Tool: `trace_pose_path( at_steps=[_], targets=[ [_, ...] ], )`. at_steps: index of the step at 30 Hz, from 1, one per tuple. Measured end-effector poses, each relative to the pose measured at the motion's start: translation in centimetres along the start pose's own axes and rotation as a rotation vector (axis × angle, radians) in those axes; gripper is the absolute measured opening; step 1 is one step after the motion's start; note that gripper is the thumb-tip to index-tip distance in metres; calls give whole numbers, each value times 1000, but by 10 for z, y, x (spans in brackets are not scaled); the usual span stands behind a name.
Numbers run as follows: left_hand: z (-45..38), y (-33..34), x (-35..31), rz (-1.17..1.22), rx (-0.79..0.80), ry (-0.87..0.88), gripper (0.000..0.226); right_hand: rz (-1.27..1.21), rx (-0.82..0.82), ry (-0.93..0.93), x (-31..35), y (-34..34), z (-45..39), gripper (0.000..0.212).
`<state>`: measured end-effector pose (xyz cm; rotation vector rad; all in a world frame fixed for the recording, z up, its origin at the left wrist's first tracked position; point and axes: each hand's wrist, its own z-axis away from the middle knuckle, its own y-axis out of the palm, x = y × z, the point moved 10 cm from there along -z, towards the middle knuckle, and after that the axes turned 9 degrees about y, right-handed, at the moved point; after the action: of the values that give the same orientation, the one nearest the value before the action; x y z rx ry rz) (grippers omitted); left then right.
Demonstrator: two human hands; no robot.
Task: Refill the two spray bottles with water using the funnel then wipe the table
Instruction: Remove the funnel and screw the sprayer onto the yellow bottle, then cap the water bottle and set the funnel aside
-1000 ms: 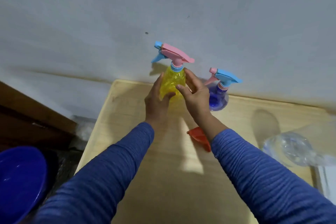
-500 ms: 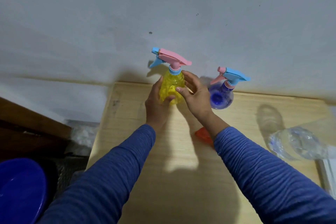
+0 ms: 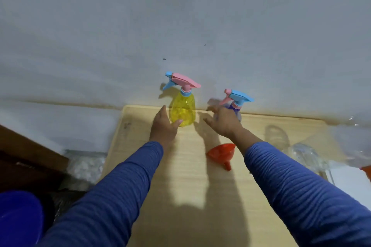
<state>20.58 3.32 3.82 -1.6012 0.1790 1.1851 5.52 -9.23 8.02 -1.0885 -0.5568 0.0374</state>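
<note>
I see the yellow bottle [image 3: 183, 111] upright at the table's [image 3: 200, 186] far edge by the wall, long axis vertical, its pink sprayer nozzle pointing left. My left hand [image 3: 163, 126] rests against its left side, fingers loosely curved, thumb touching the base; not a full grip. My right hand [image 3: 223, 121] is spread open in front of the purple bottle [image 3: 236, 109], also upright, nozzle left; contact unclear. The red funnel [image 3: 221, 153] lies on its side, spout toward me.
</note>
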Motion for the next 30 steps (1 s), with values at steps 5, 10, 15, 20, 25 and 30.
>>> trace_pose_path(
  at_steps=[5,10,15,20,25,30],
  targets=[
    [14,-8,-9,-358,228,-95,56,493,195,24,-7,-1,16,37],
    [29,-18,-45,-508,290,-86,25,589,218,19,-9,-27,45,20],
    [52,-14,-81,-603,301,-51,37,519,129,52,-34,-55,71,40],
    [77,10,-118,-682,325,13,46,465,39,98,-72,-79,103,39],
    [104,49,-163,-748,369,179,36,414,16,187,-120,-90,134,35],
    [118,81,-209,-770,453,324,39,319,-46,295,-160,-117,168,31]
  ],
)
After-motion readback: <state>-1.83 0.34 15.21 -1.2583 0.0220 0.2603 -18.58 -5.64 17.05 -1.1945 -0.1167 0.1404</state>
